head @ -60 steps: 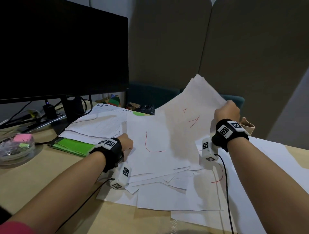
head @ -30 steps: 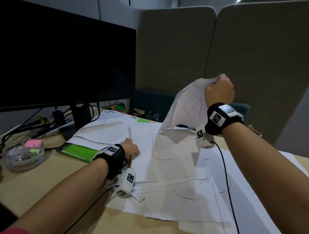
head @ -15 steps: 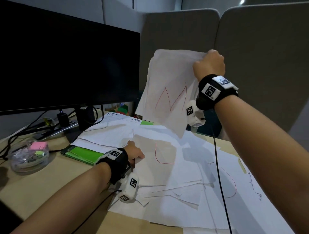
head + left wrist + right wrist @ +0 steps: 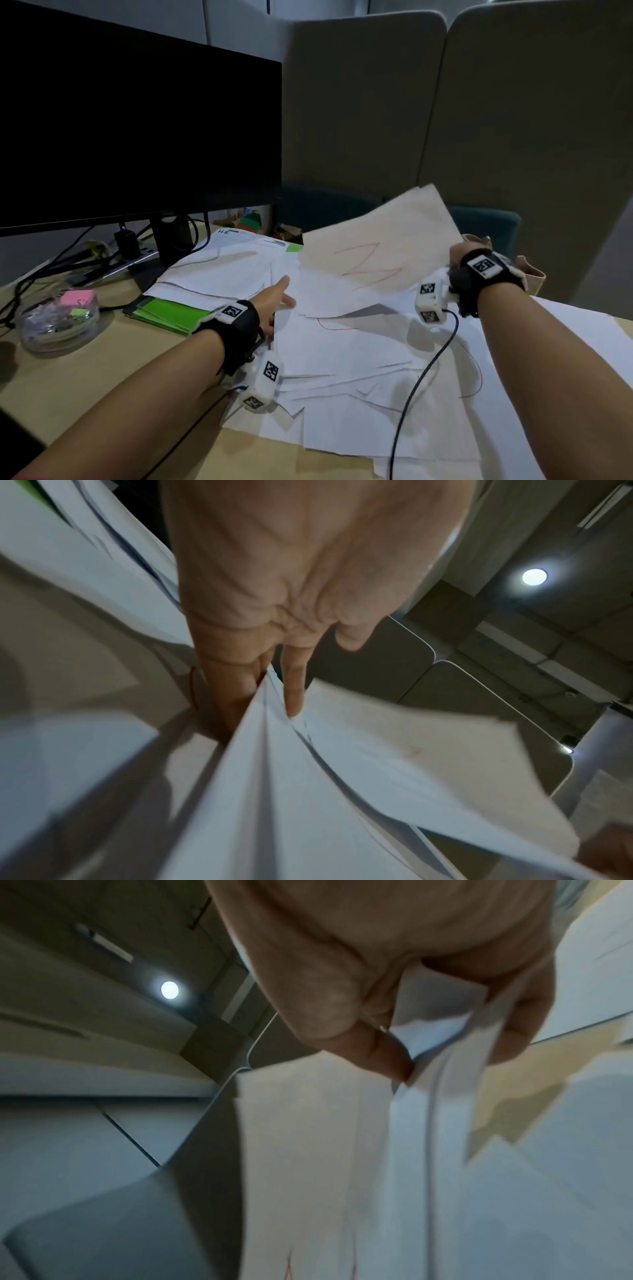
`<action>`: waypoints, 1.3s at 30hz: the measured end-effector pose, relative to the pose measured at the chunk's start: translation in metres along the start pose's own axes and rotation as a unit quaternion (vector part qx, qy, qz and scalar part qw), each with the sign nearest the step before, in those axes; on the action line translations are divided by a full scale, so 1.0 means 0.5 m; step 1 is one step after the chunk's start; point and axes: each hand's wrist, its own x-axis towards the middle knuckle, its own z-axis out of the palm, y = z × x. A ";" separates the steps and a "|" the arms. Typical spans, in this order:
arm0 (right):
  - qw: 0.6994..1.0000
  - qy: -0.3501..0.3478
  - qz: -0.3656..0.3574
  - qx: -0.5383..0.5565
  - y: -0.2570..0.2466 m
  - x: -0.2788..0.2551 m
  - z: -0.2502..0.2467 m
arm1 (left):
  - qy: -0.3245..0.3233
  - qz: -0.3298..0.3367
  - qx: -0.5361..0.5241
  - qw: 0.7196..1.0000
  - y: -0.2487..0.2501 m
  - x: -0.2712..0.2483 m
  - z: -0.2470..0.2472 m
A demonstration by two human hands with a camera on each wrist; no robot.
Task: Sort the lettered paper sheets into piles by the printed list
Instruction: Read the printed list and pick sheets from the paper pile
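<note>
Working at a tan tabletop [image 4: 102,370] walled by grey partitions [image 4: 513,120], we are pinching a lettered sheet [image 4: 376,260] in our right hand [image 4: 460,253], left hand [image 4: 274,298] flat, fingers straight.

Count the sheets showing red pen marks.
3: the lifted sheet held by the right hand; the curve-marked sheet flat beside the left hand; the arc-marked sheet furthest right. More may be buried.

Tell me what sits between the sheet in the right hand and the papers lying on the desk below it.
Nothing visible. The sheet hangs from the right hand over the papers; the left hand lies beside it.
</note>
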 end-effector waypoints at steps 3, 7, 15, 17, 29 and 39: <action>0.945 -0.023 -0.028 -0.326 0.048 -0.039 0.013 | 0.023 0.011 0.034 0.999 0.004 -0.006 0.013; 0.920 -0.046 -0.044 -0.388 0.067 -0.056 0.018 | 0.046 0.028 0.102 0.993 0.006 0.005 0.020; 0.938 -0.079 -0.023 -0.337 0.074 0.009 0.036 | 0.063 0.020 0.038 0.997 0.012 0.005 0.017; 0.937 -0.086 -0.037 -0.336 0.060 0.018 0.045 | 0.040 0.011 0.042 0.998 0.015 -0.008 0.020; 0.911 0.011 -0.110 -0.397 -0.008 0.019 0.041 | 0.044 0.020 0.020 0.999 0.001 -0.003 0.001; 0.912 -0.092 -0.179 -0.358 -0.059 0.033 0.097 | -0.069 -0.004 0.117 0.991 0.021 -0.019 -0.011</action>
